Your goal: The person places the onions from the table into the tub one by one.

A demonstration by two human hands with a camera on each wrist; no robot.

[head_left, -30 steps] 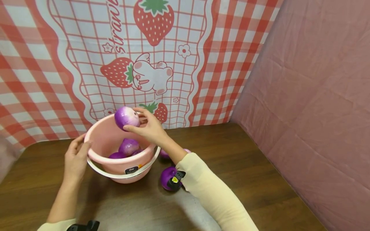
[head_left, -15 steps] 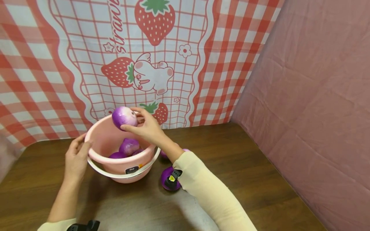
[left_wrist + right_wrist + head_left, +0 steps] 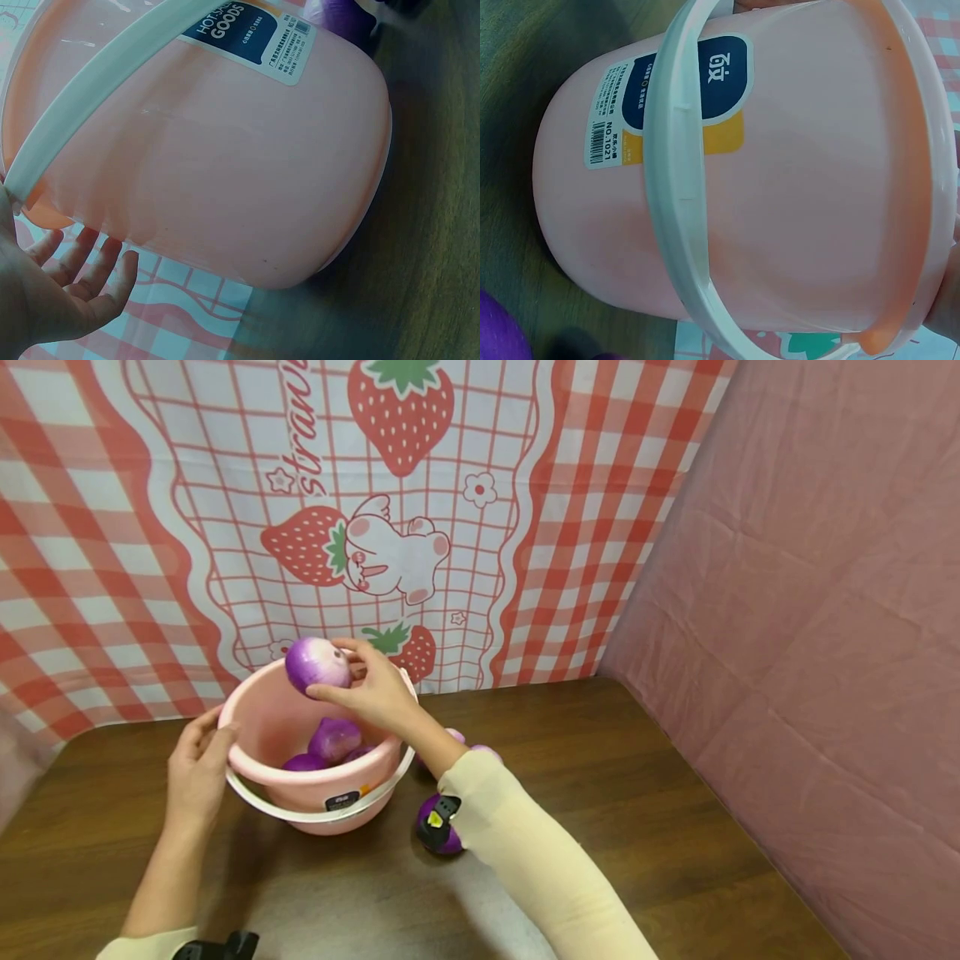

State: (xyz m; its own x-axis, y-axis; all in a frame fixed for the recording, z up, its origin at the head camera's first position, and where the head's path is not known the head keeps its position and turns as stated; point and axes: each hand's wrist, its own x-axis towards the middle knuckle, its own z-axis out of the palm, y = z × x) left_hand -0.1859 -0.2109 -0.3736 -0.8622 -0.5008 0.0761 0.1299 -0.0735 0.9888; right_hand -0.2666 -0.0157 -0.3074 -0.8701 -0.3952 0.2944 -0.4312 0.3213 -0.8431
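Note:
A pink bucket (image 3: 296,793) with a white handle (image 3: 82,105) and a label stands on the table. My left hand (image 3: 197,772) grips its left rim, thumb over the edge; the left wrist view shows the fingers beside the outer wall. Above the bucket's mouth, my right hand (image 3: 378,693) holds a purple-and-white onion (image 3: 315,664) between thumb and fingers. Several purple onions (image 3: 334,741) lie inside the bucket. The right wrist view is mostly filled by the bucket's labelled wall (image 3: 817,165), so the held onion is not visible there.
More onions lie on the brown wooden table (image 3: 600,793), right of the bucket; my right forearm partly hides them. One purple onion (image 3: 452,843) sits nearest the front. A checked strawberry cloth (image 3: 480,543) hangs behind, a pink cloth (image 3: 817,610) at the right.
My right hand has moved slightly left with the onion, over the bucket's mouth. The left hand and bucket have stayed in place.

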